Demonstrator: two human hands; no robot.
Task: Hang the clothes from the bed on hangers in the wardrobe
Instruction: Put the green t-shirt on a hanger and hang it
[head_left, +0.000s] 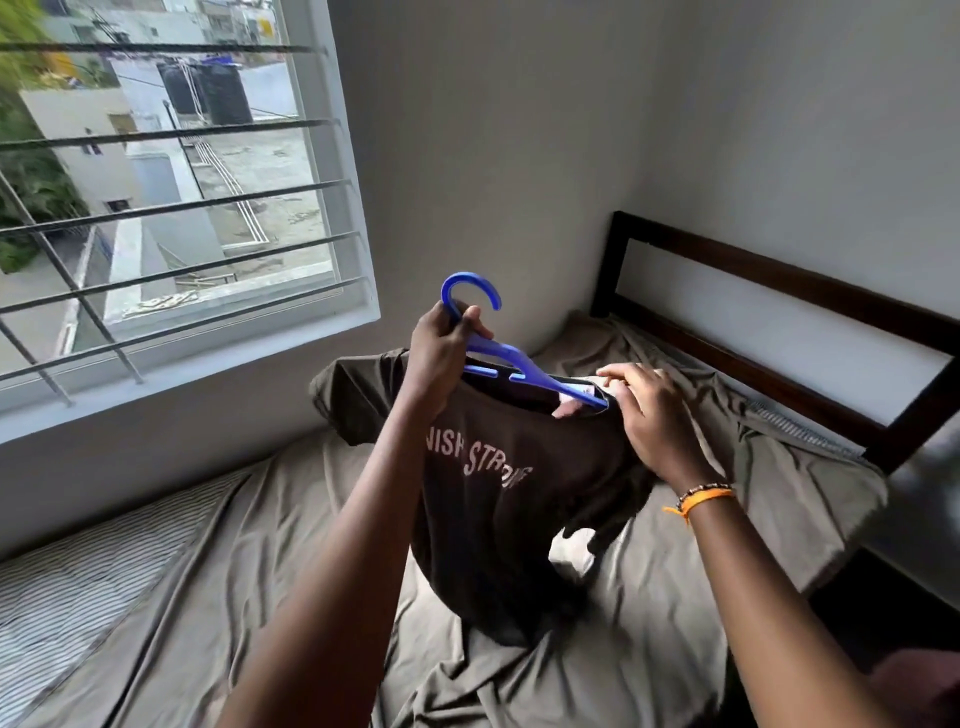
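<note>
Your two forearms rise from the 6 o'clock edge, the right one wearing an orange wristband (702, 498) with a string of beads beside it. Under them the bed (649, 597) is covered by a rumpled grey-brown sheet, and a striped mattress patch (78, 587) shows bare toward 8 o'clock. At the centre, the dark brown T-shirt (498, 509) with pale lettering across its chest hangs partly raised, its lower part bunched on the sheet, with a white scrap of cloth (571, 553) showing just to its 4 o'clock side. Your right hand (652, 415) lies at 2 o'clock of the shirt with fingers curled, pinching the neckline edge right at the tip of the hanger's arm. Your left hand (441, 358) sits at 11 o'clock of the shirt, fingers wrapped round the neck of the blue plastic hanger (519, 358) just below its hook; the hook stands free above your knuckles, and the hanger's right arm slants down into the collar opening, while its left arm is hidden by your hand. One shirt sleeve juts out toward 9 o'clock. Beyond, at 2 o'clock, a dark wooden headboard (779, 322) meets the plain wall, and at 10 o'clock a barred window (171, 208) looks onto rooftops.
</note>
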